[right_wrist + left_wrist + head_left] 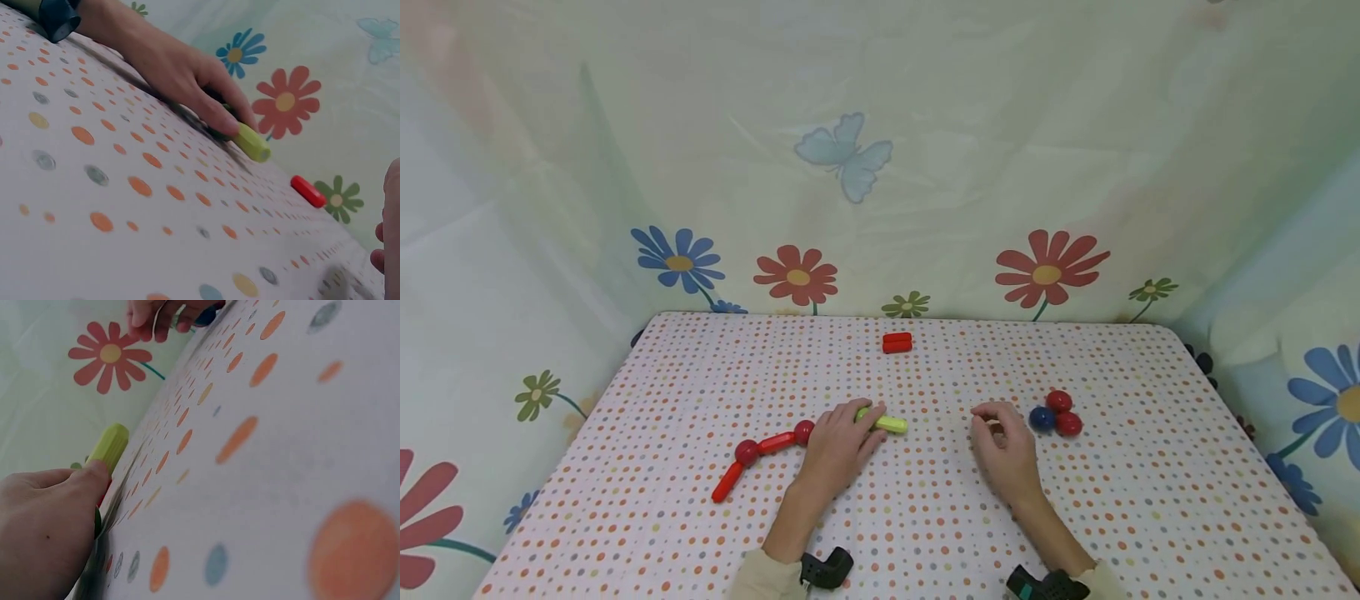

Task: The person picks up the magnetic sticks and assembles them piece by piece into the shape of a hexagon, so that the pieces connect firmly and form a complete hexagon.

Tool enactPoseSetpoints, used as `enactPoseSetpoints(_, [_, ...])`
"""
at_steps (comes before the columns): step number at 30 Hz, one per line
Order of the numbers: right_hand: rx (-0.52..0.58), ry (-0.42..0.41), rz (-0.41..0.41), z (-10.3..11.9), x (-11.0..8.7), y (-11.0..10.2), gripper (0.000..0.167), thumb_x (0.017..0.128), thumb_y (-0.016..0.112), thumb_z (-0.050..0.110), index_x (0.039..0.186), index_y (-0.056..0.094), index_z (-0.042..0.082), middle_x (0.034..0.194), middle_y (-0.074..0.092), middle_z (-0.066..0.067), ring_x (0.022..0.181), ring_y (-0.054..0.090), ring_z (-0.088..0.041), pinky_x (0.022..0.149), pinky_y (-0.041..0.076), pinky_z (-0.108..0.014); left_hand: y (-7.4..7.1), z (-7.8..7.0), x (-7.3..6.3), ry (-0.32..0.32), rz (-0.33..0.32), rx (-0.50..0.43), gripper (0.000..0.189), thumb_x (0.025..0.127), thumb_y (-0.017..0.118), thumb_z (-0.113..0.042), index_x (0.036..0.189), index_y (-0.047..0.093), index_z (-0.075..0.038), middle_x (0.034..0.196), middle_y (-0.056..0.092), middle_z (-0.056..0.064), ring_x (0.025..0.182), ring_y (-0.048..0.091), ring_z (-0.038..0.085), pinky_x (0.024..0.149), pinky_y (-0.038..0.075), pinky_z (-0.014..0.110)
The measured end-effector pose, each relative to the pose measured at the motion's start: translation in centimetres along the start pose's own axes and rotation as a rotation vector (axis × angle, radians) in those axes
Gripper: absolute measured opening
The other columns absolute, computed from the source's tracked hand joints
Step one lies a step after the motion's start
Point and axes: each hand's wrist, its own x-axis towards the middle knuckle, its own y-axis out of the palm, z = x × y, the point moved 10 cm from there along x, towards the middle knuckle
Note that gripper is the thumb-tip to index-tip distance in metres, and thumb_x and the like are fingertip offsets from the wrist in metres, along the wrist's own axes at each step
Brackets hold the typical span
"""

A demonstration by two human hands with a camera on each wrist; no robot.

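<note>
My left hand lies low over the table and pinches a yellow-green rod between thumb and fingers. A dark green ball shows partly beneath those fingers. Left of that hand runs a chain of a red ball, a red rod, another red ball and another red rod; whether it joins the yellow-green rod is hidden. My right hand hovers with loosely bent fingers and nothing visible in them. Beside it sit a blue ball and two red balls.
Two red rods lie side by side near the table's far edge. A dotted cloth covers the table. A flower-printed curtain hangs behind and at both sides. Each wrist wears a black device.
</note>
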Motion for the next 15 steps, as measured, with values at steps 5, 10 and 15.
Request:
enactPoseSetpoints(5, [-0.062, -0.099, -0.120, -0.6, 0.0, -3.3, 0.023, 0.085, 0.058, -0.006, 0.106, 0.061, 0.000, 0.104, 0.059, -0.011, 0.089, 0.050, -0.006, 0.069, 0.038, -0.009, 0.2, 0.0, 0.1, -0.007, 0.018, -0.004, 0.038, 0.098, 0.052, -0.044, 0.133, 0.057, -0.029, 0.134, 0.056, -0.001, 0.122, 0.055, 0.018, 0.095, 0.047, 0.038])
enactPoseSetpoints(10, [-0.121, -0.166, -0.236, -1.0, 0.3, -5.5, 0.028, 0.082, 0.057, -0.009, 0.109, 0.060, -0.005, 0.101, 0.056, -0.018, 0.080, 0.046, -0.012, 0.062, 0.033, -0.011, 0.2, -0.2, 0.1, -0.002, 0.027, 0.010, 0.035, 0.099, 0.051, -0.042, 0.130, 0.058, -0.028, 0.134, 0.056, -0.001, 0.121, 0.055, 0.019, 0.095, 0.046, 0.039])
enactPoseSetpoints(15, [-0.160, -0.113, -0.260, -1.9, 0.6, -6.1, 0.028, 0.084, 0.059, -0.004, 0.112, 0.059, -0.004, 0.103, 0.055, -0.019, 0.083, 0.045, -0.014, 0.064, 0.032, -0.011, 0.3, 0.0, 0.1, -0.011, 0.037, 0.011, 0.035, 0.100, 0.049, -0.043, 0.130, 0.057, -0.029, 0.134, 0.055, -0.002, 0.123, 0.053, 0.019, 0.099, 0.045, 0.039])
